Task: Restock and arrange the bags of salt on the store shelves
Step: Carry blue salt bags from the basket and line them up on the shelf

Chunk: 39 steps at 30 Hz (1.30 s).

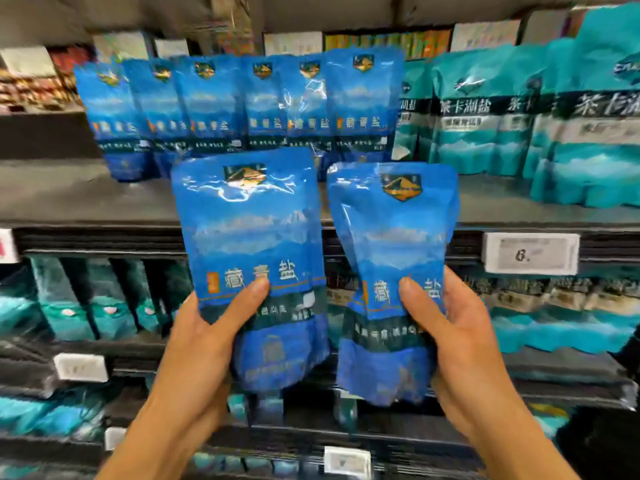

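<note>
Your left hand (204, 344) grips one blue salt bag (251, 258), your right hand (457, 344) another (391, 271), both before the shelf (86, 199) front edge. Glossy film may slip; pushed in carelessly, they could topple the standing row (239, 109).

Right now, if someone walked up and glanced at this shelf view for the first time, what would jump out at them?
Two glossy blue salt bags dominate the middle: the left hand grips the left bag and the right hand grips the right bag, both upright in front of the shelf edge. Behind them, a row of matching blue bags stands on the shelf, with teal bags to its right.
</note>
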{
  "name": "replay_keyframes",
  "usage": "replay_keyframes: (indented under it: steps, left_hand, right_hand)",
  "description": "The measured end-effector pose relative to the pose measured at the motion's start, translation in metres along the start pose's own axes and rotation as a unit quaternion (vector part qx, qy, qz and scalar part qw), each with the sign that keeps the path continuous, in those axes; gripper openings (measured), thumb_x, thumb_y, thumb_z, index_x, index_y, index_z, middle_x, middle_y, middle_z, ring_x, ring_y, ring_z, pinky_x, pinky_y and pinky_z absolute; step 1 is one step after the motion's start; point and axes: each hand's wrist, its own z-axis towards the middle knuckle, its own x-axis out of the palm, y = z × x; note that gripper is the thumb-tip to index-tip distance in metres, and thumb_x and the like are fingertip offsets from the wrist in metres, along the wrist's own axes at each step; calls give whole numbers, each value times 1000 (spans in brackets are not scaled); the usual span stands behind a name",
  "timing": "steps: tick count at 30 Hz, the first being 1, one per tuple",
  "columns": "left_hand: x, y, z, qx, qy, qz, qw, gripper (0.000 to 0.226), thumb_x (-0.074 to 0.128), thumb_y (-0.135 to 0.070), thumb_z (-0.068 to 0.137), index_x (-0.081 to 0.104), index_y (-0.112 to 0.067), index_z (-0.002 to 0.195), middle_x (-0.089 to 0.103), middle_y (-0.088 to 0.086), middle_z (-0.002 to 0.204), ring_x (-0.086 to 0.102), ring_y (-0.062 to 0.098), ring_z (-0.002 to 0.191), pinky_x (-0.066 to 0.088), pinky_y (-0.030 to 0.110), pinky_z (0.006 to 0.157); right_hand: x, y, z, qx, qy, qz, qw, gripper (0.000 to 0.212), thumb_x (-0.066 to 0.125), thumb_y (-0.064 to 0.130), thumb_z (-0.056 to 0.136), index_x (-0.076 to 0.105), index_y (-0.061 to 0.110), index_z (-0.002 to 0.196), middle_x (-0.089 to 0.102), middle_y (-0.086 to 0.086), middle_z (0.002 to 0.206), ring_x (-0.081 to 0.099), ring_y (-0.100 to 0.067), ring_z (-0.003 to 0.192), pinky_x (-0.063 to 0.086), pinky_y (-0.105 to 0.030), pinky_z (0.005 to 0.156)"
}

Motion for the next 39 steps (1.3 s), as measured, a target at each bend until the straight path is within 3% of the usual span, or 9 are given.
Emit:
replay_keyframes:
  steps: [9, 14, 19, 24, 29, 31, 34, 36, 39]
  left_hand:
    - [-31, -113, 133, 121, -7, 89, 989, 51, 69, -23, 86, 63, -14, 136, 73, 1, 125, 70, 20, 114, 58, 45, 96]
    - [-94, -140, 212, 97, -19, 114, 989, 43, 60, -13, 98, 59, -15, 140, 79, -10, 104, 75, 8, 94, 63, 32, 71]
    - [-168, -147, 275, 53, -51, 111, 991, 32, 61, -15, 98, 66, -14, 130, 77, -6, 107, 76, 11, 85, 64, 35, 67]
    - [-202, -137, 321, 59, -76, 111, 989, 33, 65, -10, 95, 65, -10, 128, 80, -7, 91, 76, 9, 79, 62, 30, 60]
    - [-218, -129, 344, 29, -52, 129, 990, 32, 66, -11, 95, 66, -9, 127, 78, 2, 109, 76, 14, 86, 63, 33, 68]
    - [-226, -130, 343, 28, -45, 222, 974, 33, 70, -12, 93, 67, -10, 125, 76, 3, 116, 74, 10, 87, 59, 29, 78]
    - [-236, -143, 340, 13, -68, 403, 913, 28, 82, -23, 83, 73, -23, 110, 74, -15, 91, 65, -1, 74, 47, 19, 65]
    - [-239, -151, 339, -20, -95, 459, 883, 21, 86, -33, 79, 73, -26, 94, 69, -8, 89, 56, 14, 78, 41, 32, 65]
    - [-236, -152, 340, -20, -95, 467, 879, 22, 87, -29, 78, 71, -24, 92, 72, 1, 88, 58, 18, 69, 48, 30, 60]
  right_hand:
    - [102, 58, 144, -23, 66, 23, 997, 11, 66, 9, 95, 68, 9, 107, 74, -18, 117, 69, -24, 99, 56, -50, 98]
    - [174, 37, 216, 16, 41, -19, 999, 15, 69, 4, 93, 67, 4, 107, 73, -18, 109, 68, -29, 96, 55, -57, 95]
    - [230, -10, 271, 83, 21, -24, 996, 17, 69, 3, 92, 58, 16, 86, 71, -15, 95, 66, -26, 91, 57, -49, 93]
    - [278, -50, 302, 117, 0, -47, 992, 28, 73, 14, 92, 64, 10, 117, 68, -9, 104, 60, -21, 85, 47, -36, 78]
    - [299, -69, 315, 91, 48, -133, 986, 37, 75, 18, 91, 61, 8, 125, 69, -11, 118, 65, -29, 106, 56, -42, 90]
    - [295, -70, 315, 49, 75, -289, 953, 46, 79, 24, 87, 58, 5, 123, 67, -10, 112, 65, -30, 103, 57, -45, 82]
    - [282, -65, 313, -2, 104, -499, 860, 45, 81, 42, 82, 47, 13, 80, 50, -4, 76, 53, -30, 80, 35, -35, 49]
    - [281, -61, 313, 1, 121, -534, 837, 52, 79, 46, 84, 40, 14, 72, 50, -8, 79, 58, -32, 77, 41, -36, 52]
    - [286, -60, 310, 35, 133, -474, 870, 48, 79, 38, 86, 41, 9, 78, 52, -11, 80, 75, -33, 77, 62, -47, 73]
